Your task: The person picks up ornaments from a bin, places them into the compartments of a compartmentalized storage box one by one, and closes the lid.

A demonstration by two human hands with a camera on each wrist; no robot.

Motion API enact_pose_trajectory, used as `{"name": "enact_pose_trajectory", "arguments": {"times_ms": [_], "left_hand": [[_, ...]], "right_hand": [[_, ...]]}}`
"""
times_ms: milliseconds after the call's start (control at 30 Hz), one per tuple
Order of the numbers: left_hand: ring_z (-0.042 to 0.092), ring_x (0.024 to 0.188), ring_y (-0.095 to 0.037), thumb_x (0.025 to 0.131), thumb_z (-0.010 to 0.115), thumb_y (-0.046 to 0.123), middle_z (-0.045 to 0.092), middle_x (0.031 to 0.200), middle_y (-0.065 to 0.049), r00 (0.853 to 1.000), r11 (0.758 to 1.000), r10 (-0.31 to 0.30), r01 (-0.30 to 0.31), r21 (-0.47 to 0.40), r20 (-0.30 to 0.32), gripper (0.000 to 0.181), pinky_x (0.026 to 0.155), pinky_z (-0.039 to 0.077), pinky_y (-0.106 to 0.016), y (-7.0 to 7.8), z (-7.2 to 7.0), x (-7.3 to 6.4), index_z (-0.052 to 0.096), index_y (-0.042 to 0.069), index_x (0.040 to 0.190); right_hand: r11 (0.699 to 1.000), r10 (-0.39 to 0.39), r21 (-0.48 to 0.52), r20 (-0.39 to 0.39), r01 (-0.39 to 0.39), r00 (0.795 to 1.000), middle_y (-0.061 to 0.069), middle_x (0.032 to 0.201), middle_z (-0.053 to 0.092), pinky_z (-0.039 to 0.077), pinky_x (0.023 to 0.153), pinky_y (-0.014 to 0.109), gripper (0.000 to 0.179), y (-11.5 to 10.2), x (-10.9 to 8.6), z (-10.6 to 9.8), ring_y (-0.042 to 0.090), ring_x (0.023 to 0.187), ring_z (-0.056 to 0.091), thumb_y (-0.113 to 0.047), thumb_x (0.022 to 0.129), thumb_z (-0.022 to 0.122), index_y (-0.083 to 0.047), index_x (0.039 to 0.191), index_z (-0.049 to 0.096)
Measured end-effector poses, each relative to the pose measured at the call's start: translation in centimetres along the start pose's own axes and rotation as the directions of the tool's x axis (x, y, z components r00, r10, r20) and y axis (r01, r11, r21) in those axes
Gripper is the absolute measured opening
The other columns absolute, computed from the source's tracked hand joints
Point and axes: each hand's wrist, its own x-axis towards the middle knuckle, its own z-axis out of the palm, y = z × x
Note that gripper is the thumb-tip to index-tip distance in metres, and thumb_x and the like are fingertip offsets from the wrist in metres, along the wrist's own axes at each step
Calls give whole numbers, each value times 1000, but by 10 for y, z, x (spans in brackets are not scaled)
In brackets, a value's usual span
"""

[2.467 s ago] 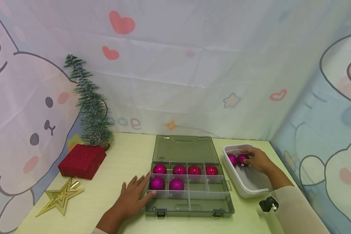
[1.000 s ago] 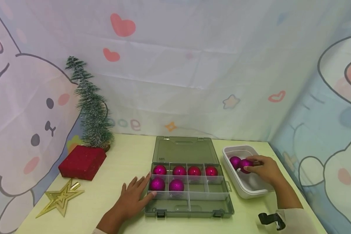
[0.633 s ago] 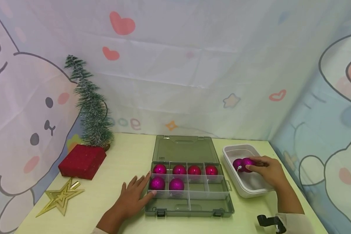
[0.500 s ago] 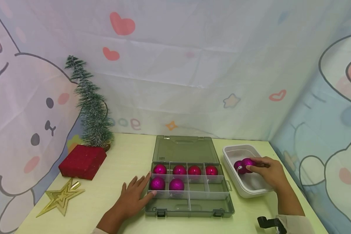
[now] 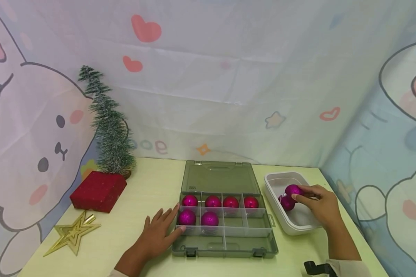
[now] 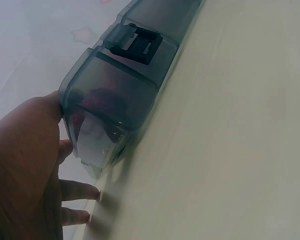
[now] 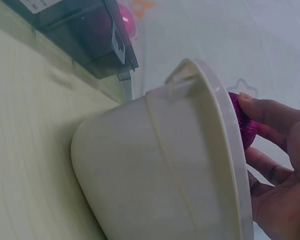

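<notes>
Purple glitter ball (image 5: 293,190) held over the open white tub (image 5: 301,217), pinched between thumb and fingers of the right hand (image 5: 321,204). A second glitter ball (image 5: 287,204) is seen in the tub, partly overlapped by the first; whether the two touch cannot be told. A silver cap is noted beside them, its owner unclear. Bare floor is shown across the tub's near half. From the right wrist, the held ball is seen partly hidden behind the tub's rim.

To the left, a divided box (image 5: 251,244) with its lid (image 5: 220,179) laid back. Rear row: each of four cells is occupied by one shiny ball (image 5: 230,201), pinker at left, redder at right. Middle row: the two left cells are taken by one glittered sphere (image 5: 209,218) each; bare bottoms are shown in the two right cells and in both wide front ones.

The box's left edge is touched by the left hand (image 5: 156,234), fingers straight and spread, nothing grasped.

Edges: box and tub are separated by a narrow strip of table (image 5: 152,184); a wider stretch is left between box and red block (image 5: 98,191). Gold star (image 5: 72,232) laid in front of the block, small tree (image 5: 111,130) stood behind it.
</notes>
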Motion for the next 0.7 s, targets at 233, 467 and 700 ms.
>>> {"name": "enact_pose_trajectory", "arguments": {"times_ms": [233,467,700], "left_hand": [[26,165,-55,108,55,65,44,173,-18,1000,1000,4,-4,5,0,82,122,6,-91,0,0,1,26,30,176],[26,165,-55,108,54,65,45,173,-18,1000,1000,6,-6,11,-2,82,122,6,-90,1,-1,0,26,30,176],[26,165,-55,108,55,65,44,173,-18,1000,1000,1,-1,10,2,82,122,6,-90,1,0,0,25,30,176]], "right_hand": [[998,-15,57,-51,18,999,-20,96,73,55,85,5,43,-16,-6,6,-8,93,70,-16,88,94,0,126,81],[993,-50,102,-67,56,997,-20,98,71,56,86,5,42,-32,-10,16,-9,94,69,-10,89,93,1,127,80],[987,-96,125,-49,101,994,-9,104,73,58,91,11,38,-45,-18,33,-6,97,69,-7,89,92,0,124,82]]}}
